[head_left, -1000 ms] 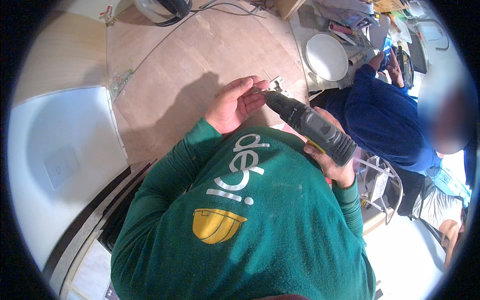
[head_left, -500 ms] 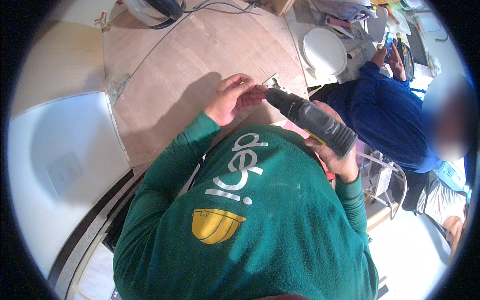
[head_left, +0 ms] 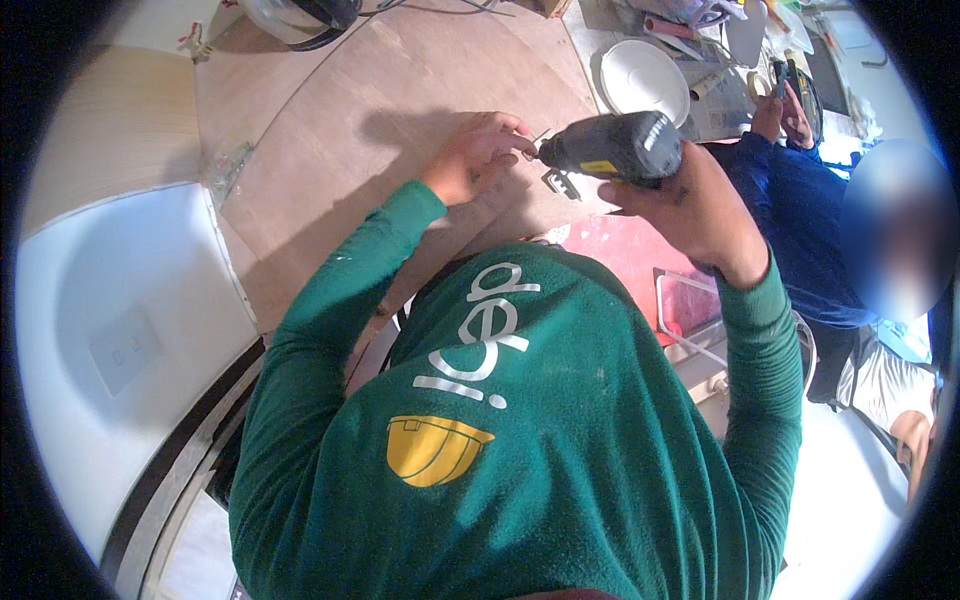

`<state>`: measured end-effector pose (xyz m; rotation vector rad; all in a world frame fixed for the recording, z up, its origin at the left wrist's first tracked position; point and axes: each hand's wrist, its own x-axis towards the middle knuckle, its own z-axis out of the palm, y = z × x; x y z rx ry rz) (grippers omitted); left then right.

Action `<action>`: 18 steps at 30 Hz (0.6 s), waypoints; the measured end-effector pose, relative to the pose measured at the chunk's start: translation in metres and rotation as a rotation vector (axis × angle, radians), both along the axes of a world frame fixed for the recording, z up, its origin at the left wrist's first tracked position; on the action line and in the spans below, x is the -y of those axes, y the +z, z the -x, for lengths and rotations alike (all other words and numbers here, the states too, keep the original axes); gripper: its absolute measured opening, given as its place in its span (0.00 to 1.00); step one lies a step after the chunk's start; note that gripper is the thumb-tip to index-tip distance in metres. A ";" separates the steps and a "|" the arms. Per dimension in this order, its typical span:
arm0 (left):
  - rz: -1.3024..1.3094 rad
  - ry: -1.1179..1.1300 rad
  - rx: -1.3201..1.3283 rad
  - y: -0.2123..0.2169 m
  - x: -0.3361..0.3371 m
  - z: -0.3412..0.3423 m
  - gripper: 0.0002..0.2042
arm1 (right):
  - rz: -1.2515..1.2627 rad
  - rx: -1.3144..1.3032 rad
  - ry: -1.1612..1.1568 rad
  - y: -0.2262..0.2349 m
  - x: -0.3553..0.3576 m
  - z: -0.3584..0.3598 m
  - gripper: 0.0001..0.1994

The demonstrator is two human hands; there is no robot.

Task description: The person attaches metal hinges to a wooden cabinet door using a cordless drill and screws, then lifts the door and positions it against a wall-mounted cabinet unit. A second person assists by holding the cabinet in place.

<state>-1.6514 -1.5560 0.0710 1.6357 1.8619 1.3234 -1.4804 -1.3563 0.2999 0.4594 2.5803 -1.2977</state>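
My right hand (head_left: 705, 210) is closed round the grip of a dark grey cordless drill (head_left: 610, 148) with a yellow patch. The drill points left, its chuck over a light wooden panel (head_left: 380, 130). At the chuck's tip is my left hand (head_left: 480, 158), its thumb and fingers pinched together; what they hold is too small to make out. Just below the chuck, a small metal fitting (head_left: 562, 185), like a cabinet hinge, lies near the panel's edge.
Beyond the panel's right edge sits a round white lid (head_left: 645, 85) among clutter. A co-worker in a dark blue sleeve (head_left: 800, 225) stands close on the right, with a phone in hand. A white wall panel (head_left: 130, 290) borders the left. A red surface (head_left: 625, 245) shows below the drill.
My right hand has raised the drill and swung it to a flatter angle, elbow farther out. My left hand has shifted slightly, staying at the tip. The metal fitting now shows below the chuck.
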 end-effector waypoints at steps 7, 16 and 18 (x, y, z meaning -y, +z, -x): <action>0.020 0.107 -0.172 -0.028 -0.006 -0.008 0.10 | -0.166 0.152 0.059 0.000 0.005 0.030 0.18; 0.067 0.133 -0.165 -0.026 -0.004 -0.014 0.10 | -0.178 0.123 0.053 -0.011 0.005 0.030 0.18; 0.070 0.125 -0.148 -0.024 -0.004 -0.013 0.10 | -0.160 0.099 0.050 -0.014 0.005 0.028 0.18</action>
